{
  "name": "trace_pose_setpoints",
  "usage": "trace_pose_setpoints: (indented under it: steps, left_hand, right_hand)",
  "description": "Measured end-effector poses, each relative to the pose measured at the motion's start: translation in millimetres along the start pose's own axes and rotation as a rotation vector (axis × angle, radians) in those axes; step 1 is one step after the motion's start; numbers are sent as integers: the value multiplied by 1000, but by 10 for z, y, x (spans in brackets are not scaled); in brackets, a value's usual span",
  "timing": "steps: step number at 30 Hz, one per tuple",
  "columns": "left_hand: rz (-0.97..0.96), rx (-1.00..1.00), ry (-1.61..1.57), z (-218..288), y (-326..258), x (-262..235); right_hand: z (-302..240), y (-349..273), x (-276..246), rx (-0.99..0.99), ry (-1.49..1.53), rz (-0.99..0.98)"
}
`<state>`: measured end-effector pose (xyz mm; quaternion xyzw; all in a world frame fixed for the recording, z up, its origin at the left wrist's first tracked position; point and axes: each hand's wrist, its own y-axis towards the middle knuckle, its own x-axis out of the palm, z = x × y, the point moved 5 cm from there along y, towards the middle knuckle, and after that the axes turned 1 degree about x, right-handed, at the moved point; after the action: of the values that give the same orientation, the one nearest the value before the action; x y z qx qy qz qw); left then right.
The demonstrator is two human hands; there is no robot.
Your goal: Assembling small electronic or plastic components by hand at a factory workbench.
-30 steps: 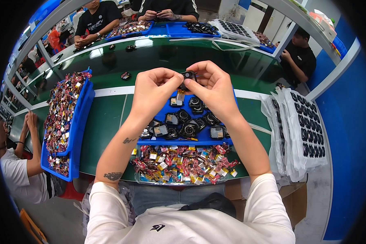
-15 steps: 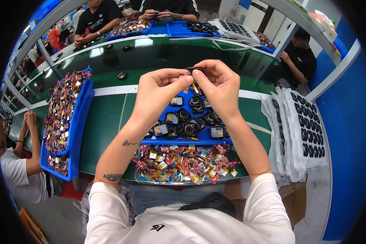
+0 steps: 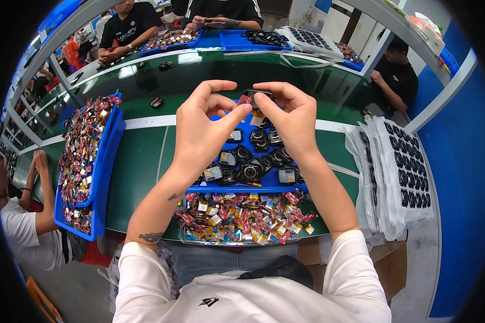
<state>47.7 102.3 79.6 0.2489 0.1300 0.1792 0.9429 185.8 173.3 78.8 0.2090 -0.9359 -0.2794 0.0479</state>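
Observation:
My left hand [image 3: 202,126] and my right hand [image 3: 288,118] are raised together above the green bench, pinching one small black round part [image 3: 255,95] with a red piece on it between the fingertips. Under the hands lies a blue tray [image 3: 264,187] holding several black round parts [image 3: 249,172]. Nearer to me sits a clear tray [image 3: 196,239] full of small red, silver and yellow wired pieces [image 3: 242,218].
Blue bins [image 3: 105,161] heaped with red pieces stand at the left. White trays [image 3: 401,177] of black parts are stacked at the right. Other people sit across the green bench [image 3: 140,167] and at the left, working over more blue trays.
Both hands have lifted from the blue tray and drawn closer to the camera, holding the small black part higher between the fingertips.

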Motion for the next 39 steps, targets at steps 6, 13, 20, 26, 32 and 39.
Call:
trace_pose_setpoints:
  steps: [6,13,20,26,32,39]
  left_hand:
    - [-50,-80,-134,-72,26,0]
    - [-175,-180,-363,-137,14,52]
    - [-121,-185,-343,-126,38,5]
    - [-5,-175,-232,-135,58,-46]
    - [-25,-117,-300,-136,71,-13]
    - [28,98,5,-190,86,-16]
  right_hand:
    - [16,5,-13,-12,106,61]
    - [-34,-15,-11,-52,67,54]
    - [-32,-13,31,-38,142,-20]
    - [-38,-18,25,-23,105,-20]
    - [-92,-41,42,-59,74,-51]
    - [-30,-45,64,38,74,-99]
